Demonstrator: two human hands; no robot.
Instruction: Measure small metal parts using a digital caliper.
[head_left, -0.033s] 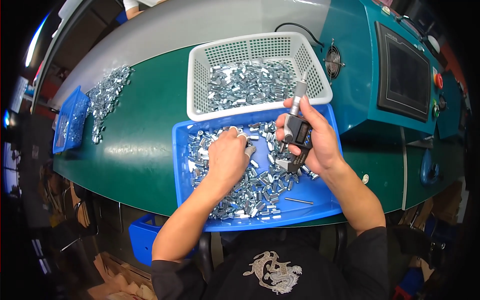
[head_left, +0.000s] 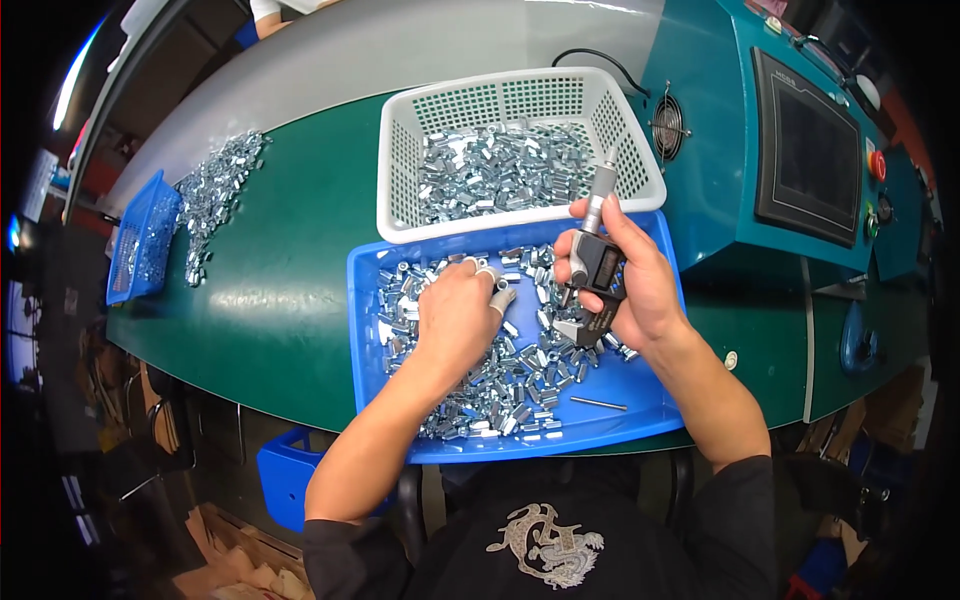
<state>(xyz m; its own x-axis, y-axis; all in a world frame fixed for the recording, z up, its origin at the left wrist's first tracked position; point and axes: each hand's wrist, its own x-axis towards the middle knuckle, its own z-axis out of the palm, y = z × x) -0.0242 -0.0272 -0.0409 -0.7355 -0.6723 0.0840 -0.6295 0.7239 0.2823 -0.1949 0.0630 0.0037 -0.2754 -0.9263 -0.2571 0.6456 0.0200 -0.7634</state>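
My left hand (head_left: 458,312) is over the left part of a blue tray (head_left: 640,405), with pale covers on its fingertips. Its thumb and fingers are closed round a small shiny hex coupling nut (head_left: 502,285), whose end shows between them. Many loose coupling nuts (head_left: 500,390) lie around and below this hand in the tray. My right hand (head_left: 640,285) grips a digital micrometer (head_left: 602,268) above the tray's right side. The micrometer's thimble points up and away, and its dark frame hangs toward the nuts. A thin metal pin (head_left: 598,404) lies on the tray floor near the front.
Behind the tray stands a white perforated basket (head_left: 390,190) with many nuts. Further left, a nut pile (head_left: 215,190) spills beside a blue basket (head_left: 125,250) on the green tabletop (head_left: 280,330). A teal machine (head_left: 715,190) with a screen borders the right. Another person's arm (head_left: 268,22) shows far off.
My left fingers have lifted and parted slightly, so the end of a nut shows between finger and thumb. The right hand and micrometer stay almost in place.
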